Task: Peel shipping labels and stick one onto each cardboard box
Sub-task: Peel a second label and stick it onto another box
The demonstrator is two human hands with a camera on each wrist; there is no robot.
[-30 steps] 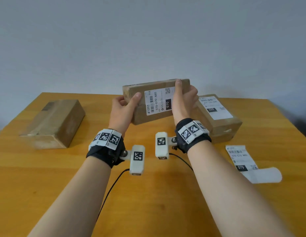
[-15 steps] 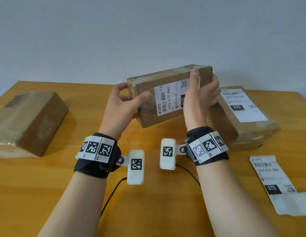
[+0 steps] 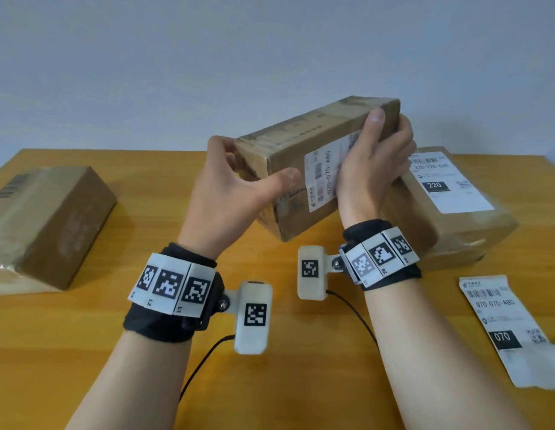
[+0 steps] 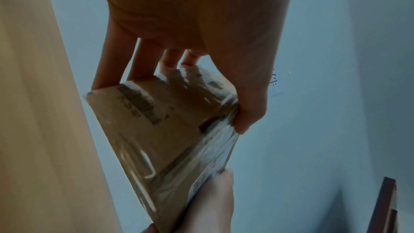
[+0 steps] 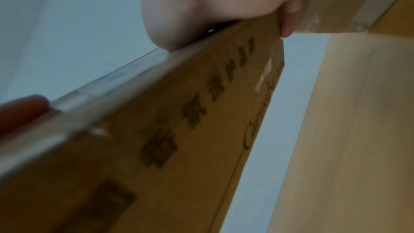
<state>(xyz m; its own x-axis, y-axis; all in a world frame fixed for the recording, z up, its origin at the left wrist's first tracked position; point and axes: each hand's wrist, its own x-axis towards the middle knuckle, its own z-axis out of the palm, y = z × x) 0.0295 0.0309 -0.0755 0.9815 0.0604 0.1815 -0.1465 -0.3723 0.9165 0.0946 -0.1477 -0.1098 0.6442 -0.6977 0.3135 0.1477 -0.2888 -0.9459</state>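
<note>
A taped cardboard box (image 3: 301, 141) hangs tilted in the air above the table, held at both ends. Its white label (image 3: 324, 178) faces me. My left hand (image 3: 232, 184) grips the near left end (image 4: 165, 130), thumb on the front face. My right hand (image 3: 372, 162) grips the right end (image 5: 201, 130), partly covering the label. A second labelled box (image 3: 456, 218) lies on the table behind the right hand. An unlabelled box (image 3: 49, 225) sits at the left. A loose label strip (image 3: 505, 324) lies at the right.
The wooden table (image 3: 83, 352) runs to a plain grey wall (image 3: 270, 57) behind. A black cable (image 3: 204, 361) trails from the wrist cameras across the table between my forearms.
Both hands have lifted the held box higher and to the right, turning it so its left end swings toward me. The view has shifted closer to the table.
</note>
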